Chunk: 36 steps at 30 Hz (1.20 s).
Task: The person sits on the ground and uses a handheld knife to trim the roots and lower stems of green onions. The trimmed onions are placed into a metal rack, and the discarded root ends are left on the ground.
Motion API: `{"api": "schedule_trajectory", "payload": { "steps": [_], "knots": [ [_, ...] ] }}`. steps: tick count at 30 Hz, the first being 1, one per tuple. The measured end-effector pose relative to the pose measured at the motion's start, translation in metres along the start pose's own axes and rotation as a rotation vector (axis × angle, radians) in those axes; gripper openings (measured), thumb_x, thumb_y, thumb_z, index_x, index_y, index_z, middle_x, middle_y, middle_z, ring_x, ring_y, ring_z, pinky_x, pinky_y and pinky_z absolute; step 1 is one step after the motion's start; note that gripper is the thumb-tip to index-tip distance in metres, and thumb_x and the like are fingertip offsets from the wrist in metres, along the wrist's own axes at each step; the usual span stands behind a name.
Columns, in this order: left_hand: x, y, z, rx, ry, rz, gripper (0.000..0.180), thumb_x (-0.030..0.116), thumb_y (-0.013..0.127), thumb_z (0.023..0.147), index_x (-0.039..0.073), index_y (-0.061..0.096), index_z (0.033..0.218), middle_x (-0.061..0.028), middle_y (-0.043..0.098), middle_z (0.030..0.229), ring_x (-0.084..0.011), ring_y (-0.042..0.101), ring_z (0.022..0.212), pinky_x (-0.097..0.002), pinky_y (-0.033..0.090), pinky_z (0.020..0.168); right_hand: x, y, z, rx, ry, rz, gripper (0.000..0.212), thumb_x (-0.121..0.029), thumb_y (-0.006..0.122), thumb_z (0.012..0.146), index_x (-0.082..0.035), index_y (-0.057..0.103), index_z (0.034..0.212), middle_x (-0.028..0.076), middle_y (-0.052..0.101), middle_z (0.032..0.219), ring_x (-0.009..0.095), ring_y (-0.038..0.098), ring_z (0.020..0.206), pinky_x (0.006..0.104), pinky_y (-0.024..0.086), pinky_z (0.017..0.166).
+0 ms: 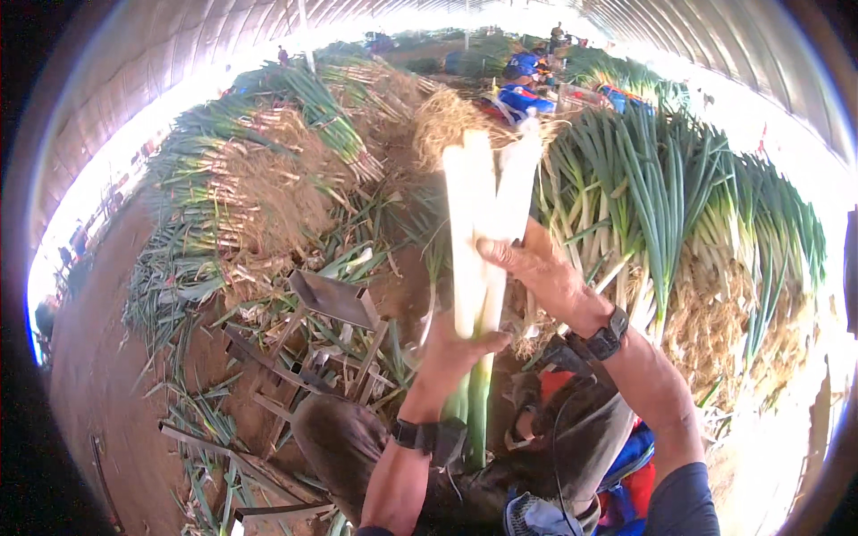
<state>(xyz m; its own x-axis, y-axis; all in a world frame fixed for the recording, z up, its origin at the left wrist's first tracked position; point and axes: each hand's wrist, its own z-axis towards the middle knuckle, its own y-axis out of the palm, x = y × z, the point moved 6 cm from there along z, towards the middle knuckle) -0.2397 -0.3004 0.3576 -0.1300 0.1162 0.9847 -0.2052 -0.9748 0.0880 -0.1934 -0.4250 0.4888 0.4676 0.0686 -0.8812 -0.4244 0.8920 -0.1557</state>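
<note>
- Head view, only one here. Step in hand, my read: gripping a few leek stalks (474,210) upright at frame center, both of my hands on them, probably sorting or cleaning them.
- Next move, my judgement: the lower grip should carry the weight while the upper one works along the white shafts or draws them together; they fan apart toward the top. Squeezing hard could bruise them.
- Stalks: white ends toward upper center, green leaves running down to my lap (523,469) at bottom center. At least two shafts; exact count unclear, tops washed out by glare.
- Left fingers (490,342): center of frame, low on the bunch, about where white turns green. Thumb across the near side, closed round the stalks; the rest hidden behind.
- Right fingers (500,255): higher, just right of center. Thumb pressed on the front of the shafts, others behind at the right side, so stalks sit pinched between. How tight, can't tell.
- Tan roots (447,121) beside the tops, upper center; can't tell if they belong to my bunch or a pile behind.
- Around: metal frame (335,299) left of center, left pile (192,192) in the upper left, right pile (661,179) in the upper right, co-worker in blue (523,96) at upper center.
</note>
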Motion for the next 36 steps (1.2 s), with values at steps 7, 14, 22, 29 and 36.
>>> {"api": "schedule_trajectory", "payload": {
  "steps": [7, 14, 22, 29, 36],
  "knots": [
    [-0.031, 0.017, -0.003, 0.073, -0.003, 0.173, 0.051, 0.026, 0.092, 0.075, 0.000, 0.069, 0.113, -0.0088, 0.074, 0.092, -0.0159, 0.070, 0.079, -0.0333, 0.059, 0.074, -0.007, -0.061, 0.000, 0.121, 0.317, -0.662, 0.039, -0.031, 0.071, 0.099, 0.007, 0.067, 0.104, 0.011, 0.071, 0.082, 0.013, 0.071, 0.071, 0.0281, 0.060, 0.060],
    [-0.057, 0.021, -0.003, -0.034, -0.045, 0.180, 0.052, 0.028, 0.093, 0.074, -0.004, 0.069, 0.108, -0.0102, 0.073, 0.090, -0.0185, 0.068, 0.081, -0.0340, 0.055, 0.076, -0.024, -0.137, -0.004, 0.294, 0.055, 0.117, 0.018, -0.016, 0.060, 0.103, 0.000, 0.064, 0.106, 0.003, 0.067, 0.078, 0.009, 0.064, 0.065, 0.0219, 0.055, 0.060],
    [-0.075, 0.018, -0.014, -0.128, -0.303, -0.172, 0.031, 0.013, 0.091, 0.076, -0.001, 0.073, 0.097, -0.0103, 0.075, 0.083, -0.0166, 0.070, 0.072, -0.0306, 0.055, 0.070, -0.083, -0.192, 0.013, 0.385, -0.048, -0.447, 0.014, -0.020, 0.069, 0.098, -0.005, 0.070, 0.097, 0.004, 0.072, 0.080, 0.009, 0.063, 0.062, 0.0236, 0.053, 0.059],
    [-0.080, 0.026, -0.009, -0.036, -0.194, -0.017, 0.028, 0.018, 0.089, 0.080, 0.002, 0.075, 0.098, -0.0086, 0.076, 0.084, -0.0145, 0.071, 0.072, -0.0303, 0.058, 0.069, -0.017, -0.065, -0.024, 0.245, 0.001, -1.114, 0.039, -0.042, 0.078, 0.089, -0.004, 0.071, 0.095, 0.011, 0.072, 0.076, 0.028, 0.070, 0.066, 0.0410, 0.057, 0.067],
    [-0.089, 0.033, -0.013, -0.008, -0.124, 0.226, 0.037, 0.029, 0.091, 0.079, 0.001, 0.074, 0.099, -0.0064, 0.075, 0.083, -0.0140, 0.069, 0.074, -0.0324, 0.056, 0.071, 0.014, -0.072, -0.017, 0.063, 0.277, -1.062, 0.039, -0.040, 0.076, 0.087, -0.002, 0.070, 0.086, 0.020, 0.066, 0.070, 0.039, 0.068, 0.071, 0.0481, 0.053, 0.071]
  ]
}}
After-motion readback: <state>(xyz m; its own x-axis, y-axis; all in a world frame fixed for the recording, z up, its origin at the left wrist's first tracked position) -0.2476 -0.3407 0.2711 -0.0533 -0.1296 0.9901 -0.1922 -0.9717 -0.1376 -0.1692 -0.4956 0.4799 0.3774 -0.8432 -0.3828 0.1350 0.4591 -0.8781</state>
